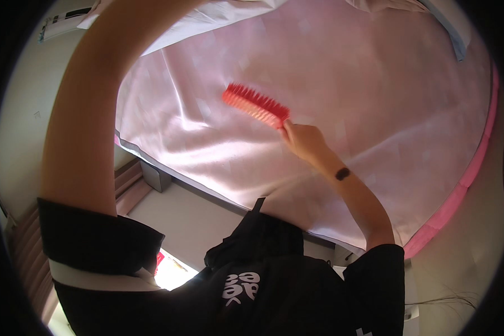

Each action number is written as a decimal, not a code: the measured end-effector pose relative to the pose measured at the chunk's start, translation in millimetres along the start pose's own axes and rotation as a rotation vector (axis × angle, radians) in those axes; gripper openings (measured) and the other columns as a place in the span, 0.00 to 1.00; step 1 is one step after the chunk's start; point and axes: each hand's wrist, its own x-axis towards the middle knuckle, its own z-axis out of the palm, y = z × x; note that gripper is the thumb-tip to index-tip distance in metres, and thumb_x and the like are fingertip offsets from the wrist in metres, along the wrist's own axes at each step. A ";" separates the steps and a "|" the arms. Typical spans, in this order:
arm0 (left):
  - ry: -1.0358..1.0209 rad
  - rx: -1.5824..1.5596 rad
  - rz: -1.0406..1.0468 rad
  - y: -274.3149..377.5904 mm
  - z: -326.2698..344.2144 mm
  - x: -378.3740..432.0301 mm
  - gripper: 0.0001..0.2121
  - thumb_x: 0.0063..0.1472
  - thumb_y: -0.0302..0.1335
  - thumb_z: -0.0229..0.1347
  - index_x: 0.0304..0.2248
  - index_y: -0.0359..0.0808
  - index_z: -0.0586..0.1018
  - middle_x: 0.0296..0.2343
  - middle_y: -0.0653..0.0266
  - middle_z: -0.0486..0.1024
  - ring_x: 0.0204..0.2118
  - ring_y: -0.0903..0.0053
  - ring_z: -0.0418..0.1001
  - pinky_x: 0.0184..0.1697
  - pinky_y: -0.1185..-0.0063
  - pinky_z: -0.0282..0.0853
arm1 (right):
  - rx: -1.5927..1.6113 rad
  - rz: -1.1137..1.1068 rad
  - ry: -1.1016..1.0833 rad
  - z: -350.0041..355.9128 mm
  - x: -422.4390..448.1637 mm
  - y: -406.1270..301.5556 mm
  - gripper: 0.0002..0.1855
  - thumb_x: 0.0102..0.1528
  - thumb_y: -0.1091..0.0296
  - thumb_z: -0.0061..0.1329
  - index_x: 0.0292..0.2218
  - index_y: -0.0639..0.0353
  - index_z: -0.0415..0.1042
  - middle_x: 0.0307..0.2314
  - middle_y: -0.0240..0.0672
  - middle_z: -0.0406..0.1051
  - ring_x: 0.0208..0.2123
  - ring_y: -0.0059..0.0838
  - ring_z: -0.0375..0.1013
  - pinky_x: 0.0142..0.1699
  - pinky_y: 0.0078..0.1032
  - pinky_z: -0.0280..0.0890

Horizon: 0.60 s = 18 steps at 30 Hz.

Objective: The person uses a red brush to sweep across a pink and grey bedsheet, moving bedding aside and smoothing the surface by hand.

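My right hand [304, 140] grips the handle of a red bristle brush [256, 107]. The brush is held over a pale pink sheet [361, 84], its bristles facing up and away from me in the picture; whether it touches the sheet I cannot tell. Soft folds and creases run across the sheet near the brush and towards the left. My left arm reaches up along the left side and leaves at the top, so my left hand is out of view.
White cloth [218, 17] lies along the top edge. A light blue piece of fabric [453, 38] hangs at the upper right. A bright pink border [445, 214] edges the right side. Brownish curtain-like folds [130, 189] and a grey surface [185, 214] are at lower left.
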 end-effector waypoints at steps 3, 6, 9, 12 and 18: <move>0.160 -0.104 -0.006 -52.2 -25.5 -40.6 0.08 0.53 0.19 0.42 0.35 0.32 0.66 0.27 0.62 0.69 0.28 0.77 0.68 0.32 0.82 0.65 | -0.147 0.126 0.187 -25.4 -9.1 26.1 0.11 0.51 0.60 0.35 0.27 0.59 0.60 0.13 0.40 0.66 0.17 0.39 0.67 0.21 0.36 0.61; 0.209 -0.202 0.099 -55.0 -42.4 -85.3 0.09 0.54 0.19 0.42 0.36 0.32 0.66 0.27 0.61 0.69 0.28 0.78 0.68 0.30 0.84 0.65 | -0.220 0.304 0.280 -34.9 -1.2 52.9 0.11 0.51 0.61 0.34 0.27 0.59 0.60 0.12 0.40 0.65 0.16 0.40 0.67 0.21 0.37 0.61; 0.259 -0.285 0.220 -41.3 -43.8 -138.4 0.09 0.55 0.20 0.41 0.37 0.30 0.65 0.27 0.59 0.68 0.28 0.77 0.68 0.31 0.85 0.66 | -0.188 0.263 0.243 7.3 -3.8 51.9 0.12 0.52 0.60 0.33 0.26 0.60 0.60 0.12 0.41 0.65 0.16 0.42 0.67 0.22 0.37 0.61; 0.308 -0.367 0.232 -44.3 -55.1 -211.7 0.09 0.56 0.22 0.41 0.36 0.27 0.65 0.29 0.58 0.68 0.30 0.75 0.67 0.33 0.83 0.67 | -0.066 0.167 0.028 75.7 -22.4 0.8 0.14 0.52 0.58 0.31 0.27 0.60 0.60 0.13 0.43 0.65 0.17 0.43 0.66 0.23 0.38 0.61; 0.394 -0.461 -0.140 -208.3 -10.4 -357.3 0.05 0.54 0.21 0.45 0.31 0.29 0.67 0.24 0.61 0.68 0.27 0.78 0.69 0.27 0.87 0.68 | 0.081 0.171 0.063 85.0 -64.5 -43.4 0.16 0.52 0.56 0.30 0.30 0.61 0.61 0.13 0.44 0.65 0.17 0.45 0.66 0.24 0.40 0.60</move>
